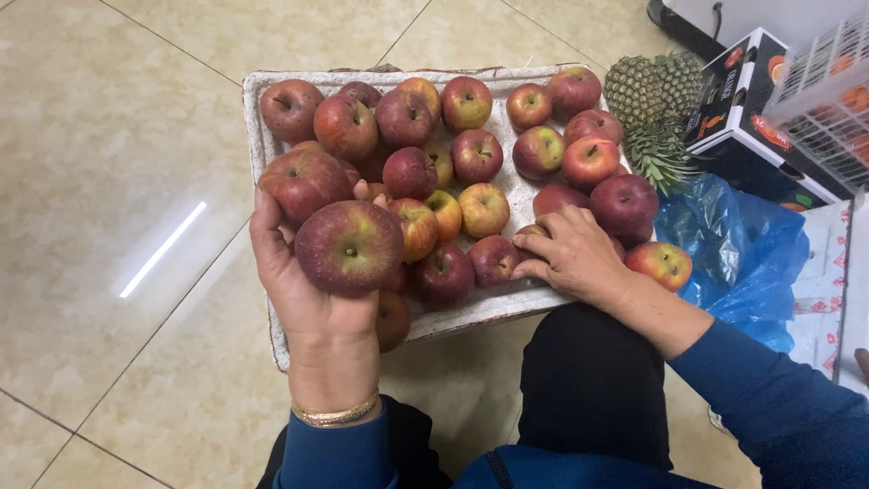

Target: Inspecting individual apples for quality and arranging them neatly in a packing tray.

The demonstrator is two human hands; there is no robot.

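Note:
A white foam tray (pixel 256 98) lies on the tiled floor, filled with several red and yellow-red apples. My left hand (pixel 299 294) is palm up over the tray's near left corner and holds two large dark red apples, one (pixel 348 246) in the palm and one (pixel 303 182) at the fingertips. My right hand (pixel 570 256) rests palm down on the tray's near right side, its fingers curled over a small apple (pixel 531 232) that is mostly hidden. A dark apple (pixel 624 203) sits just beyond that hand.
Two pineapples (pixel 647 91) lie right of the tray. A blue plastic bag (pixel 738 244) sits beside them, with a dark fruit carton (pixel 747 109) and a white crate (pixel 828 91) behind. Beige floor tiles (pixel 118 181) spread to the left. My dark-clad knees are below the tray.

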